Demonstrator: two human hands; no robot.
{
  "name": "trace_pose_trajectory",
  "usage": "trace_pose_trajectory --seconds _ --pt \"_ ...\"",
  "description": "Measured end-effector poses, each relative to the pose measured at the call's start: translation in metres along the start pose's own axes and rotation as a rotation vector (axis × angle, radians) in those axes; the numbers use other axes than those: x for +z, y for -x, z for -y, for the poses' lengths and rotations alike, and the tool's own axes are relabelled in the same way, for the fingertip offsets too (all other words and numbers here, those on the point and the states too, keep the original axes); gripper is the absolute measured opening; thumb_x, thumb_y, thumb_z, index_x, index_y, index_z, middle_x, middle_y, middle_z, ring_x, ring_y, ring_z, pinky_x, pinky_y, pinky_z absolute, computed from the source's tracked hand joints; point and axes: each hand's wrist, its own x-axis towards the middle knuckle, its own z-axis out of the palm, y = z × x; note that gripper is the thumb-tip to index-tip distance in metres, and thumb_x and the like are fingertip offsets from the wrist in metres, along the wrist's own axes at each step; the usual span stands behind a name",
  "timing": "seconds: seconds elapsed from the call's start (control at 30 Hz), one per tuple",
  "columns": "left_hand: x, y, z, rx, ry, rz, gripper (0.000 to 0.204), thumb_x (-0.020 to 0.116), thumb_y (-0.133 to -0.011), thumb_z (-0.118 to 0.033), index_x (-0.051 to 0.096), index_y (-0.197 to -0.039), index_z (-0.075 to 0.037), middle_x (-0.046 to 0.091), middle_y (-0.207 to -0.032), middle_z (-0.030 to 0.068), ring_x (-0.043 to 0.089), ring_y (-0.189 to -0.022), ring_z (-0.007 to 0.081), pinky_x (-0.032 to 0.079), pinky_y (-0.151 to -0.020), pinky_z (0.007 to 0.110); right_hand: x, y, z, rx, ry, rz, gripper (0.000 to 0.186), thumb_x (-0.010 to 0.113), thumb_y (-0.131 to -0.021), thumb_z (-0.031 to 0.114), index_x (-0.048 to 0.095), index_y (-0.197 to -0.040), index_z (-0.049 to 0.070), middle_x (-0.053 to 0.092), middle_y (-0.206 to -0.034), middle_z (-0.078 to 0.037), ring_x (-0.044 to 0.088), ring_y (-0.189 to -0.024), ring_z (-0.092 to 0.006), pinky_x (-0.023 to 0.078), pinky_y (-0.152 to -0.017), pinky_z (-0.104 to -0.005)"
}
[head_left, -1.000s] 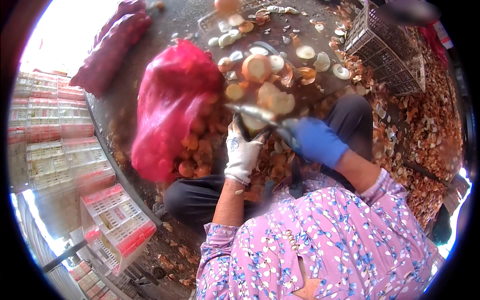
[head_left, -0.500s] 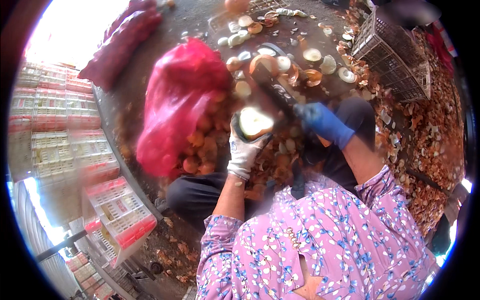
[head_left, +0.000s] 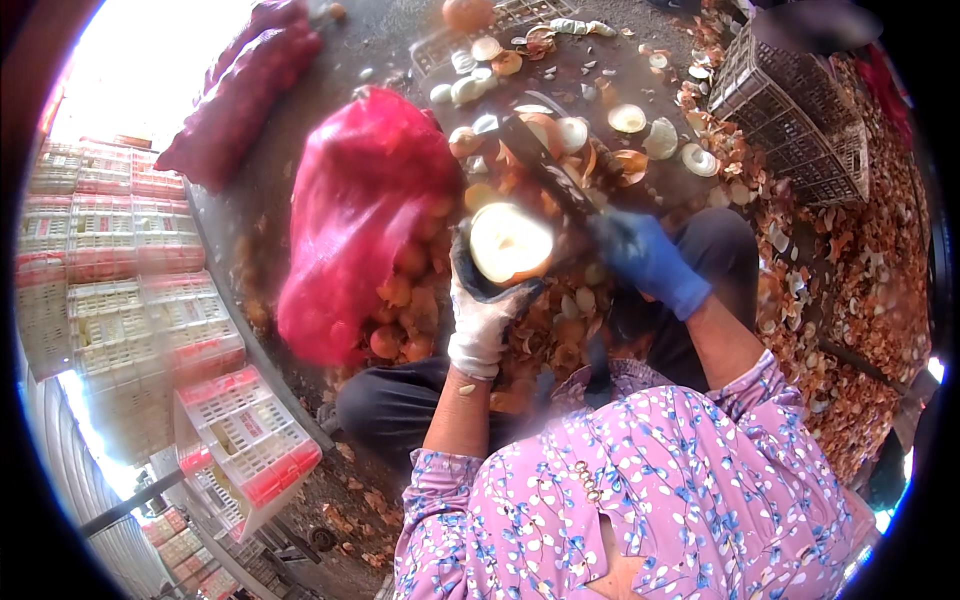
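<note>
A cut onion [head_left: 510, 242] with a pale face upward sits in my left hand [head_left: 480, 315], which wears a white glove with a dark palm and is closed around it. My right hand [head_left: 650, 260], in a blue glove, grips a knife [head_left: 560, 180] whose dark, blurred blade angles up and away, right of the onion. Whole onions [head_left: 390, 340] and loose skins lie beneath both hands, beside a pink mesh sack [head_left: 355, 210]. Onion slices and trimmings [head_left: 627, 118] are scattered beyond the blade on the dark floor.
A second sack [head_left: 220, 120] lies at upper left. Stacked white-and-red crates [head_left: 105, 230] and a single crate [head_left: 250, 440] stand along the left. Grey crates [head_left: 790, 120] stand at upper right, beside a wide spread of peels [head_left: 860, 300]. My bent legs [head_left: 400, 400] frame the onions.
The knife has swung from lying across the onion to pointing up and away on its right. The onion's pale cut face is now exposed and slightly higher in my left hand.
</note>
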Motion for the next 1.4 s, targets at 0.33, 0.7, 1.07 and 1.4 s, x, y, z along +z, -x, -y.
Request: trace_pose_trajectory --seconds 0.33,0.7,1.07,1.4 --pt "-0.015 0.013 0.034 -0.153 -0.579 -0.074 0.103 0.088 -0.062 -0.015 0.03 -0.145 0.005 0.05 -0.133 0.0187 0.053 -0.119 0.0254 0.044 -0.101 0.033 -0.02 0.071 0.057 -0.058 0.458 0.225 0.033 0.057 -0.095 0.032 0.061 -0.11 0.003 0.064 -0.08 -0.024 0.064 -0.074 -0.0421 0.048 -0.06 -0.0474" --pt "-0.008 0.011 0.018 -0.159 -0.603 -0.042 0.096 0.088 -0.063 -0.013 0.035 -0.141 0.006 0.056 -0.126 0.017 0.058 -0.11 0.0232 0.047 -0.097 0.032 -0.027 0.07 0.079 0.063 0.461 0.318 0.031 0.057 -0.095 0.03 0.062 -0.1 0.0 0.063 -0.075 -0.023 0.064 -0.069 -0.04 0.048 -0.057 -0.0465" --pt "-0.007 -0.008 0.002 -0.201 -0.51 -0.07 0.069 0.083 -0.069 -0.003 0.047 -0.127 -0.001 0.064 -0.11 0.0106 0.062 -0.098 0.0166 0.051 -0.089 0.03 0.033 0.028 0.054 -0.088 0.667 0.133 0.032 0.055 -0.095 0.035 0.063 -0.095 0.004 0.064 -0.068 -0.02 0.065 -0.063 -0.0369 0.051 -0.056 -0.0467" --pt "-0.023 -0.032 0.001 -0.133 -0.75 0.069 0.085 0.087 -0.068 -0.012 0.041 -0.137 0.005 0.062 -0.121 0.0134 0.061 -0.107 0.0199 0.049 -0.095 0.031 -0.006 -0.028 0.003 0.351 0.013 0.446 0.051 0.049 -0.099 0.047 0.066 -0.082 0.001 0.058 -0.061 -0.005 0.054 -0.058 -0.0134 0.046 -0.058 -0.0333"
